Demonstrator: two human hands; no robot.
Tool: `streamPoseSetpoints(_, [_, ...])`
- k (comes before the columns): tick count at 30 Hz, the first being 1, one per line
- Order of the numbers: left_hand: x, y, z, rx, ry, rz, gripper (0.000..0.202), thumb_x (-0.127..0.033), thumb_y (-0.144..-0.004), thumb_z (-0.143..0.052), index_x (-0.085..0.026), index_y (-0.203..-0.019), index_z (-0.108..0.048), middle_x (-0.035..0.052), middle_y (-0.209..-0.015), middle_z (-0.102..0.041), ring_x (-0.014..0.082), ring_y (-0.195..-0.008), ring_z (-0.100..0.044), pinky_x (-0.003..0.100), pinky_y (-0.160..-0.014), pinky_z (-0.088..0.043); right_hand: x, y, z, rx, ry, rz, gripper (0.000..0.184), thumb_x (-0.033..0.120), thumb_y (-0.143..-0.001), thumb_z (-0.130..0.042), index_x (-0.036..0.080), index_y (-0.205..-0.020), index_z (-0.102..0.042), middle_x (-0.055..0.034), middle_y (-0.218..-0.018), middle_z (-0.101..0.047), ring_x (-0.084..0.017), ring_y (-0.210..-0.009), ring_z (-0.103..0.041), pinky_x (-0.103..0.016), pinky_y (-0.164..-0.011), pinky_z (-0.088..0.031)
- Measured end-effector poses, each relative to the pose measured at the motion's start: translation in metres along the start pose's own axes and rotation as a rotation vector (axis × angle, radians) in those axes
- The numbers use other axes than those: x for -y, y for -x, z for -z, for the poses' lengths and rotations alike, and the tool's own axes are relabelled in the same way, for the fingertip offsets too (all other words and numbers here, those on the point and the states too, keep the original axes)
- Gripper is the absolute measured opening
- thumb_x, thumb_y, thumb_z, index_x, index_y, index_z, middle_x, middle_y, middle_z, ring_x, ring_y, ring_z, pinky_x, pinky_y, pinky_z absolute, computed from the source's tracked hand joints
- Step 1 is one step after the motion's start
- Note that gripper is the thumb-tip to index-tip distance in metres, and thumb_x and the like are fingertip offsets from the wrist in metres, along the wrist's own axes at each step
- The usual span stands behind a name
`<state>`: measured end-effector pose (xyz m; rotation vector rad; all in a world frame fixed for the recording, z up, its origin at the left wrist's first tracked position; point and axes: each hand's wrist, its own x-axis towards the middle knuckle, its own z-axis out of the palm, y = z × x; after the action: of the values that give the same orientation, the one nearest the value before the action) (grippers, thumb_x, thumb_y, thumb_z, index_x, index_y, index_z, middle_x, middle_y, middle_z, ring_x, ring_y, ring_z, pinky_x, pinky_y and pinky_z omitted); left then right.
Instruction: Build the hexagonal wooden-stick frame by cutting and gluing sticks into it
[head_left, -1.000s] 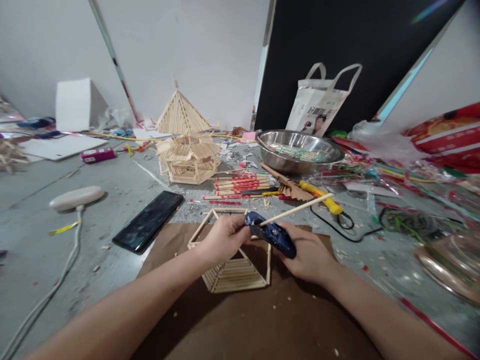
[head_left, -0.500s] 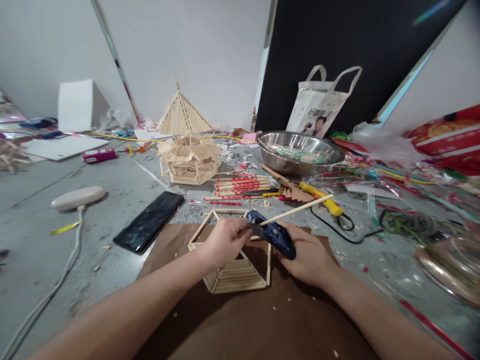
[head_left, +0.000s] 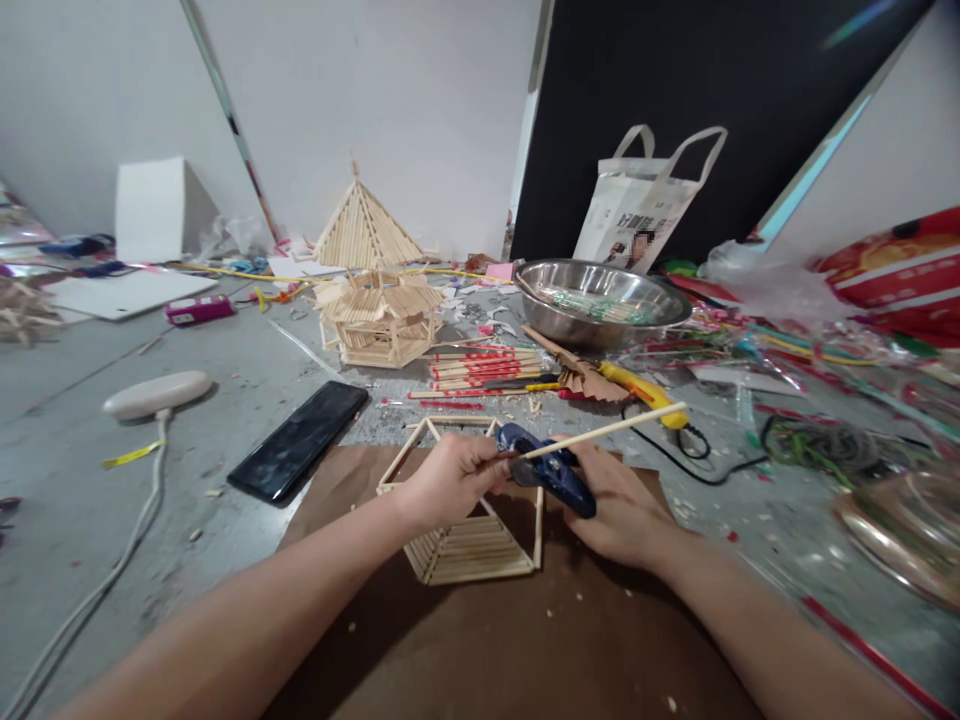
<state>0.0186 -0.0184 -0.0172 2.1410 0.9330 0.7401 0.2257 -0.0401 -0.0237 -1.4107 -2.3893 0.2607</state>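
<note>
Head view, one frame. The left hand (head_left: 450,480) was closed on the near end of a thin stick (head_left: 604,432), pinched between thumb and fingertips. The stick ran up and to the right, its free end ending above a black cable (head_left: 675,462). The right hand (head_left: 619,505) was closed around a blue glue gun (head_left: 547,470), with the nozzle set against the stick close to the left fingertips.

Both hands hovered over a stick frame (head_left: 465,545), a triangular panel of laid sticks within an open square border. The frame lay flat on a brown sheet (head_left: 480,650) at the near edge of the floor, touching neither hand as far as I could tell.

Handling, as I judged it:
- Stick: very light, stiff along its length, likely to snap if bent. I would hold it by the end away from the glue.
- Gun: rigid, and presumably hot at the nozzle. I would grip the body only.
- Frame: light and fragile at its joints. I would lift it by the outer border, not the slats.

A phone (head_left: 298,440) lay just off the sheet's far-left corner. Farther back stood a stick pavilion (head_left: 379,318), and a steel bowl (head_left: 600,300) sat towards the far right.
</note>
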Motion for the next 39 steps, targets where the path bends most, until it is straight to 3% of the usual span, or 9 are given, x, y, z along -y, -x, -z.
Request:
streamPoseSetpoints(3, [-0.001,0.000,-0.001,-0.016,-0.080,-0.039,0.029,-0.022,-0.078,-0.035,-0.011,-0.068,-0.060,-0.0004,-0.053,-0.052,0.0068,-0.049,-0.044,0.017,-0.047,-0.035,0.001,-0.001,0.001,0.015,0.008,0.007,0.053,0.014,-0.059,-0.044,0.016,-0.111,-0.033,-0.0105,-0.103,-0.049,-0.022,-0.098,-0.045,-0.037,-0.083,-0.036])
streamPoseSetpoints(7, [0.000,0.003,-0.006,-0.217,-0.255,-0.164,0.025,-0.014,-0.075,-0.034,-0.011,-0.084,-0.057,0.0050,-0.069,-0.060,0.0108,-0.060,-0.053,0.021,-0.056,-0.041,0.008,-0.001,0.000,0.056,-0.017,-0.035,0.057,0.011,-0.058,-0.042,0.015,-0.113,-0.031,-0.0117,-0.106,-0.047,-0.023,-0.102,-0.042,-0.039,-0.084,-0.036])
streamPoseSetpoints(9, [0.001,0.005,-0.008,-0.254,-0.273,-0.200,0.026,-0.013,-0.076,-0.033,-0.012,-0.088,-0.055,0.0062,-0.073,-0.061,0.0119,-0.064,-0.054,0.023,-0.058,-0.042,0.009,0.000,0.000,0.057,-0.035,-0.034,0.059,0.010,-0.058,-0.042,0.015,-0.115,-0.029,-0.0121,-0.109,-0.045,-0.023,-0.104,-0.040,-0.039,-0.086,-0.035])
streamPoseSetpoints(14, [-0.001,0.004,-0.008,-0.184,-0.092,-0.178,0.021,-0.016,-0.076,-0.036,-0.013,-0.081,-0.056,0.0014,-0.062,-0.056,0.0081,-0.056,-0.050,0.018,-0.052,-0.039,0.004,0.001,0.000,0.060,-0.034,0.039,0.068,0.011,-0.058,-0.041,0.015,-0.122,-0.020,-0.0129,-0.117,-0.037,-0.022,-0.111,-0.034,-0.040,-0.091,-0.031])
streamPoseSetpoints(20, [-0.004,0.000,-0.006,0.048,0.351,0.094,0.031,-0.029,-0.080,-0.036,-0.012,-0.056,-0.046,-0.0063,-0.041,-0.036,0.0016,-0.036,-0.032,0.014,-0.037,-0.026,0.000,0.000,0.002,0.091,0.007,0.095,0.072,0.011,-0.058,-0.042,0.016,-0.124,-0.014,-0.0131,-0.118,-0.036,-0.024,-0.112,-0.032,-0.043,-0.091,-0.029])
streamPoseSetpoints(26, [-0.007,0.002,-0.002,0.144,0.590,0.170,0.033,-0.038,-0.077,-0.040,-0.012,-0.058,-0.043,-0.0064,-0.042,-0.039,0.0010,-0.033,-0.031,0.014,-0.034,-0.023,0.000,0.002,0.003,0.041,0.012,0.141,0.067,0.017,-0.063,-0.046,0.019,-0.123,-0.017,-0.0117,-0.118,-0.037,-0.024,-0.111,-0.033,-0.043,-0.091,-0.029])
streamPoseSetpoints(31, [-0.011,0.004,0.000,0.207,0.515,0.163,0.036,-0.041,-0.078,-0.037,-0.013,-0.055,-0.040,-0.0069,-0.040,-0.036,0.0012,-0.034,-0.030,0.014,-0.034,-0.022,-0.003,0.003,0.002,0.006,0.027,0.142,0.061,0.029,-0.069,-0.048,0.020,-0.121,-0.019,-0.0120,-0.117,-0.037,-0.024,-0.110,-0.034,-0.042,-0.090,-0.030])
streamPoseSetpoints(39, [-0.012,0.002,-0.001,0.162,0.274,0.101,0.038,-0.040,-0.081,-0.030,-0.013,-0.055,-0.040,-0.0059,-0.045,-0.036,0.0025,-0.039,-0.030,0.015,-0.038,-0.024,-0.005,0.002,0.001,0.005,0.053,0.116,0.058,0.027,-0.069,-0.047,0.020,-0.122,-0.022,-0.0116,-0.114,-0.041,-0.023,-0.106,-0.039,-0.040,-0.086,-0.034])
